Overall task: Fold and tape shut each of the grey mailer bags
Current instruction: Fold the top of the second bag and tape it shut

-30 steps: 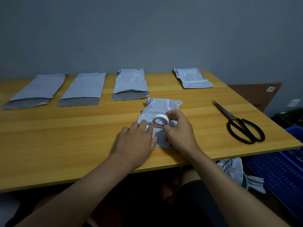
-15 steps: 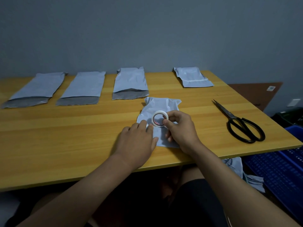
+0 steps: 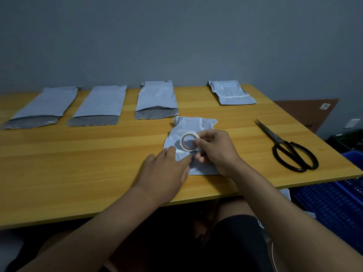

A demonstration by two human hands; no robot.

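A crumpled grey mailer bag [image 3: 193,124] lies folded on the wooden table [image 3: 78,154] in front of me. My right hand [image 3: 215,150] pinches a white roll of tape [image 3: 189,141] upright just above the bag. A short strip of tape runs from the roll down to the bag. My left hand [image 3: 167,171] lies flat with straight fingers pressing the strip's end and the bag's near left part. Three open grey mailer bags lie in a row at the back: left [image 3: 42,107], middle [image 3: 100,105], right [image 3: 156,99]. A folded, taped bag [image 3: 230,92] lies at the back right.
Black scissors [image 3: 290,152] lie shut on the table to the right of my hands. A blue plastic crate [image 3: 334,201] stands below the table's right edge. A grey wall rises behind the table.
My right hand has lifted the tape roll slightly up and away from me, drawing out a short strip. My left hand stays pressed on the bag.
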